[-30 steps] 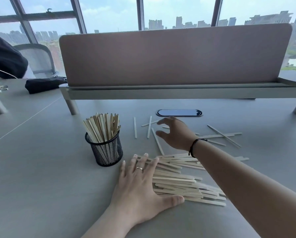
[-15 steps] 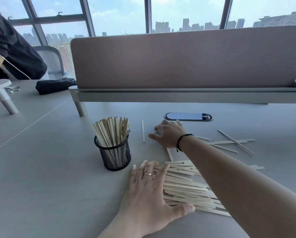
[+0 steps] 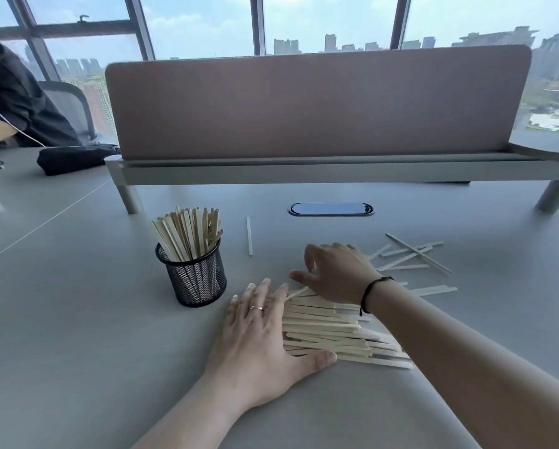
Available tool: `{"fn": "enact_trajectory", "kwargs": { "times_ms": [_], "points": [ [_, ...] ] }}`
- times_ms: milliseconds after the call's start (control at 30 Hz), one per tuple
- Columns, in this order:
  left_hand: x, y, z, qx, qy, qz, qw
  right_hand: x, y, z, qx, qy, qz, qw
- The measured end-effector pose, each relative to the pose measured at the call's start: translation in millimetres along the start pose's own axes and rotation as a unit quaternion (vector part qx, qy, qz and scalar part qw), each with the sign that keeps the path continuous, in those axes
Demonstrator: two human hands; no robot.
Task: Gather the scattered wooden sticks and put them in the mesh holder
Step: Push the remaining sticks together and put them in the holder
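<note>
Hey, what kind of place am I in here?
Most likely a high-rise office: a shared grey desk with a pink divider screen, a mesh office chair, and big windows over a city skyline.

ring [image 3: 256,308] (left hand), black wrist cord [image 3: 370,291]; sleeveless

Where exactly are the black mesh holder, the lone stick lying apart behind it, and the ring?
Black mesh holder [image 3: 196,277], head view: front of its mesh wall.
Lone wooden stick [image 3: 249,236], head view: middle of its length.
Ring [image 3: 256,308], head view: band on a left-hand finger.
</note>
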State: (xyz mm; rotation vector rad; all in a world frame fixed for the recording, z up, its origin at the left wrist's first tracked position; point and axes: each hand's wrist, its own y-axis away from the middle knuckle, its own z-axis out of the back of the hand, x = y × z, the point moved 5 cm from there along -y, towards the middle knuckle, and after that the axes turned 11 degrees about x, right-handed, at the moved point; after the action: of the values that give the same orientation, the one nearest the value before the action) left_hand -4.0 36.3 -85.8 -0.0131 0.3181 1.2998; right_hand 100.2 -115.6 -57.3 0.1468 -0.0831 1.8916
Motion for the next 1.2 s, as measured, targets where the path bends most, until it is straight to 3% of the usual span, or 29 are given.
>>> {"fn": "enact_trajectory", "kwargs": {
  "times_ms": [167,233,367,467,533,600,733,933,1200],
  "points": [
    [0.2,-0.8,-0.4,-0.004,-0.007,-0.009,1.000,-5.0,37.1,4.6,0.034,-0.102,0.045,0.993],
    [1.0,-0.5,-0.3,0.002,-0.005,-0.013,1.000,-24.8,47.4,14.2,-0.007,-0.117,0.042,0.992],
    [1.9,-0.6,-0.9,0.010,-0.003,-0.014,1.000,-104.3,74.1,35.6,-0.137,-0.063,-0.125,0.981],
    [2.1,-1.5,-1.3,0.010,0.000,-0.017,1.000,-171.4,94.7,26.4,-0.090,-0.074,-0.268,0.956],
    [2.0,-1.6,-1.2,0.012,-0.001,-0.020,1.000,-195.0,103.4,13.4,-0.016,-0.078,-0.296,0.952],
    [2.0,-0.9,-1.0,0.017,-0.001,-0.026,1.000,-192.6,103.5,4.7,0.032,-0.084,-0.262,0.961],
    [1.9,-0.3,0.4,0.019,0.004,-0.035,0.999,-139.1,87.4,-0.8,0.056,-0.142,-0.138,0.979],
    [-0.9,1.1,2.0,0.010,0.014,-0.038,0.999,-50.4,74.7,-8.9,0.085,-0.144,0.012,0.986],
    [-1.2,4.9,5.9,0.010,0.017,-0.041,0.999,-26.5,82.3,-10.1,0.089,-0.249,0.045,0.963]
  ]
}}
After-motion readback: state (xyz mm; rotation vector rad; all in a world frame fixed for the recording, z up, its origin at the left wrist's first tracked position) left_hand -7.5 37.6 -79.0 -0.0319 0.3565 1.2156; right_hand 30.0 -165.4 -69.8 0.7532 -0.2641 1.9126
